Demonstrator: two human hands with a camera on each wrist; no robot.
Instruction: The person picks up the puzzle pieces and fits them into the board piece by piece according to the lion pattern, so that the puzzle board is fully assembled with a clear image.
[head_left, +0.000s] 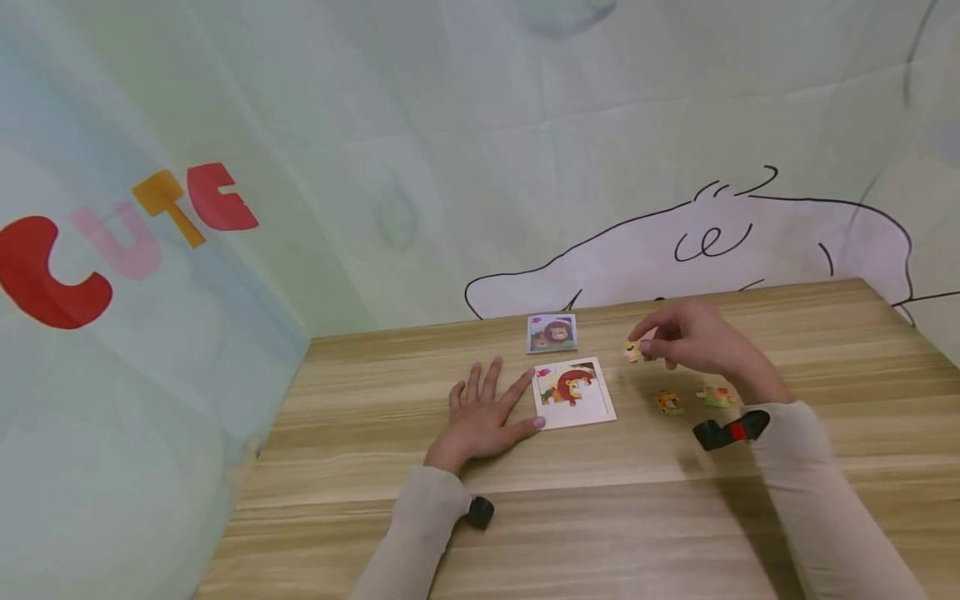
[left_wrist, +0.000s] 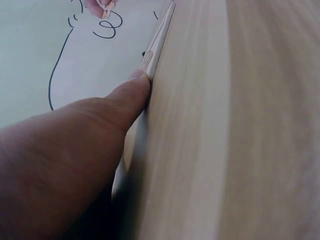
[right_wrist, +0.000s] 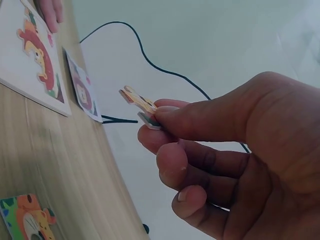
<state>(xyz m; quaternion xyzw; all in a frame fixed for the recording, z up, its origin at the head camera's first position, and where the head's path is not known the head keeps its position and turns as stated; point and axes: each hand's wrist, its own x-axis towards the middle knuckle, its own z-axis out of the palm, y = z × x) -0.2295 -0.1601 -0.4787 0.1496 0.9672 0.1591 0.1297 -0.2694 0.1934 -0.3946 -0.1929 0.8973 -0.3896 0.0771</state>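
Observation:
My left hand [head_left: 483, 419] lies spread on the table, its thumb and index finger touching the left edge of a square puzzle board [head_left: 596, 411]. A lion picture is partly laid in the board's upper part, and its lower part is bare. Raised over the table to the right of the board, my right hand [head_left: 693, 337] pinches a small yellow jigsaw piece [right_wrist: 139, 100] between thumb and fingers. Its other fingers curl loosely below. Two loose jigsaw pieces, one orange and green [head_left: 669, 403] and one wider [head_left: 716, 396], lie on the table below the right hand.
Behind the board lies a picture card [head_left: 552, 333] with the lion image. The wood-grain table [head_left: 360, 417] ends at a printed curtain [head_left: 420, 167] along its back. Black wrist cameras are strapped at both sleeves.

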